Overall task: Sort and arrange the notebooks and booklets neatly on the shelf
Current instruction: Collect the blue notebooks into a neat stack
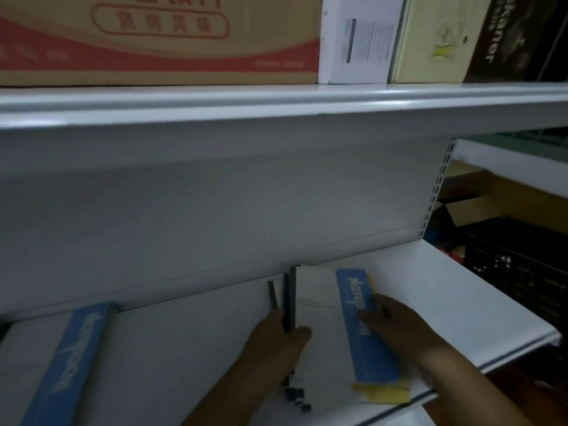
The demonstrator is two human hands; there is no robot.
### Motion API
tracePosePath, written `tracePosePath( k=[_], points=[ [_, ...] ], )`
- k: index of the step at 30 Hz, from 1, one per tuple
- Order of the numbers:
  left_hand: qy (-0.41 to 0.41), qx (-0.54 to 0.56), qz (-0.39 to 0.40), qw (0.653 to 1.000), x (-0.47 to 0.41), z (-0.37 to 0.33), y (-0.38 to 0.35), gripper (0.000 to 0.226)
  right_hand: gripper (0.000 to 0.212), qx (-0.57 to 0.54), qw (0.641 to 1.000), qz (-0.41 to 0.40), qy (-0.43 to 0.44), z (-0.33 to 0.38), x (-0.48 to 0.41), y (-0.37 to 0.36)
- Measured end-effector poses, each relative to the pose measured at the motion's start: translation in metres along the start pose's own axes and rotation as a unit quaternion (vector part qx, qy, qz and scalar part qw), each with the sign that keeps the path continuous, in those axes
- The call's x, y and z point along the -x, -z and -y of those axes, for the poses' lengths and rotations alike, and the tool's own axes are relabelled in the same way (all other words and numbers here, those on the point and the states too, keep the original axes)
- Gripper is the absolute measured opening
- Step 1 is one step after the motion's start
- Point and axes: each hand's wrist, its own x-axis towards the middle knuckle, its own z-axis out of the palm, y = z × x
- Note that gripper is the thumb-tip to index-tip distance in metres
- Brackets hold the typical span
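Observation:
A stack of white notebooks and booklets (319,305) with dark spines lies on the white shelf (455,290), near its back panel. The top one has a blue strip with white lettering along its right side, and yellow sheets stick out underneath. My left hand (276,342) grips the stack's left edge, thumb on top by the dark spines. My right hand (396,324) rests on the blue strip at the stack's right side, fingers curved over it. Another booklet with a blue strip (67,364) lies at the far left of the shelf.
An upper shelf (276,103) carries a cardboard box (159,38) with red print, a white box and other boxes. To the right, beyond the perforated upright, stand a black crate (519,262) and open cardboard boxes.

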Motion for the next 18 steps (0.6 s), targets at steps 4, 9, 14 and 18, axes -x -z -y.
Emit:
tracePosePath(
  k=[4,9,14,18],
  points=[
    [0.04,0.087,-0.037,0.995,-0.012,-0.009,-0.011,0.07,0.045,-0.06,0.998,0.02,0.03,-0.007,-0.005,-0.005],
    [0.119,0.242,0.0,0.963,-0.025,-0.021,0.015,0.068,0.063,-0.139,0.99,0.021,0.025,-0.022,-0.013,-0.012],
    [0.097,0.228,0.063,0.967,-0.01,-0.026,-0.001,0.048,0.062,-0.242,0.97,0.024,0.03,-0.024,-0.007,-0.009],
    [-0.043,0.236,-0.006,0.971,0.015,-0.024,-0.003,0.048,0.082,-0.353,0.933,0.035,0.062,-0.005,0.0,0.001]
  ],
)
